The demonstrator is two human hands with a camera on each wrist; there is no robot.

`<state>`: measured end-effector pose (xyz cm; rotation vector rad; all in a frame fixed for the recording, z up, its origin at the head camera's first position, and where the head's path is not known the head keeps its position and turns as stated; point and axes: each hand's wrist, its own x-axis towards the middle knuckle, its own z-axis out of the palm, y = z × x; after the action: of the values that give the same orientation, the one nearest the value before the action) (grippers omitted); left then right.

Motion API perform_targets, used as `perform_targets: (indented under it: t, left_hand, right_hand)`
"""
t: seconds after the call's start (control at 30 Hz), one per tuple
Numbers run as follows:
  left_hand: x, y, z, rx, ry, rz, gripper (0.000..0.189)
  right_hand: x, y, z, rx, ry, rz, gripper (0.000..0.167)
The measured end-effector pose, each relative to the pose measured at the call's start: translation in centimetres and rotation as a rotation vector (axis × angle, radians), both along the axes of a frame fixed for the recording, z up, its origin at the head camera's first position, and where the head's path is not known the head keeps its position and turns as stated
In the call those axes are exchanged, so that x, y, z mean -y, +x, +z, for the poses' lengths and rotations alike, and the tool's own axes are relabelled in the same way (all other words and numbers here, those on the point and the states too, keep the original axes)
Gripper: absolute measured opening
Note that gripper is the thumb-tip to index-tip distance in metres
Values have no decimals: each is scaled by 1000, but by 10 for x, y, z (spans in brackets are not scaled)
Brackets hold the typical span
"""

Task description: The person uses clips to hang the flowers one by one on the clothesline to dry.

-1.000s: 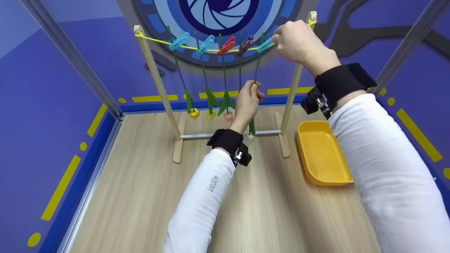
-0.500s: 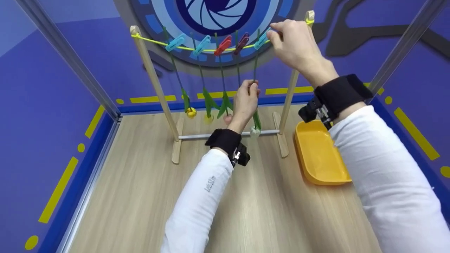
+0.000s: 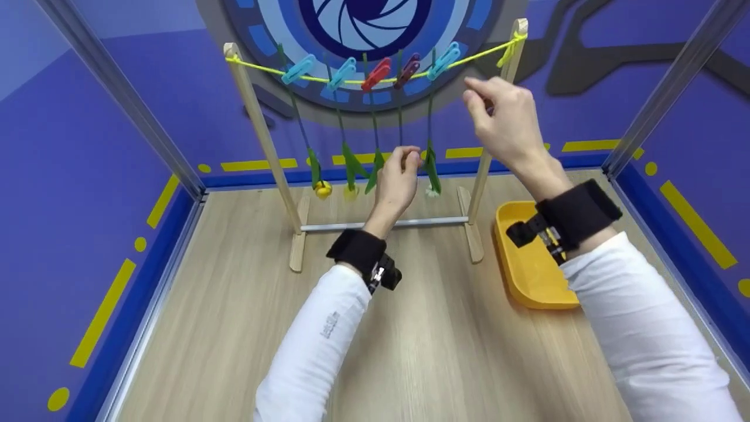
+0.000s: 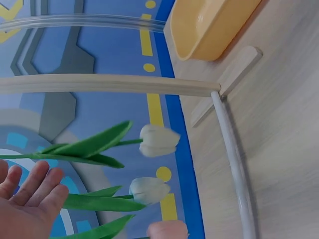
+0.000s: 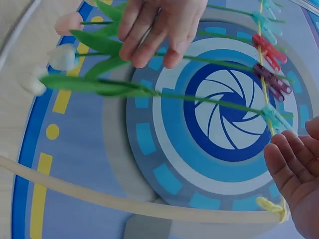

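Artificial tulips hang head down from a yellow cord (image 3: 489, 53), each stem held by a clothespin. The rightmost is a white tulip (image 4: 159, 141), under a light blue clothespin (image 3: 443, 61). My left hand (image 3: 398, 179) is beside its stem, apart from it, with loosely curled fingers and nothing held. Below and right of that clothespin, my right hand (image 3: 507, 120) also holds nothing; its fingers look relaxed in the right wrist view. A second white tulip (image 4: 149, 190) and a pink tulip (image 4: 168, 230) hang alongside; my left hand hides their heads in the head view.
A wooden stand (image 3: 258, 129) carries the cord, with a metal bar (image 3: 328, 227) low between its feet. Further left hang a yellow tulip (image 3: 323, 189) and a pale yellow one (image 3: 350, 192). An orange tray (image 3: 536, 264) sits to the right, partly behind my right arm.
My right hand has let go of the light blue clothespin and moved down and right. The left hand has released the stem and shifted down-left; the white tulip now hangs free.
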<state>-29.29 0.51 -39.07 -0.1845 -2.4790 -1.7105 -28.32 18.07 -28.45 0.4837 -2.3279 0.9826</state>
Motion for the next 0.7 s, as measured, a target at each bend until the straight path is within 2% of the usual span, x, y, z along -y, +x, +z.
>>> perform_targets:
  t: [0.23,0.37,0.5,0.7]
  left_hand:
    - [19,27,-15,-1,157,-58,30]
    - [31,44,-27,-22,152,-83,30]
    - [43,61,-42,-63,29,-72,29]
    - [59,84,-73,-183,-258,-26,26]
  right_hand:
    - [3,18,-36,-16,-72,76,28]
    - [2,29,-65,-5,-91,80,26]
    - [1,40,-99,39,-117,81,25]
    - [2,60,-157,98,-83,53,30]
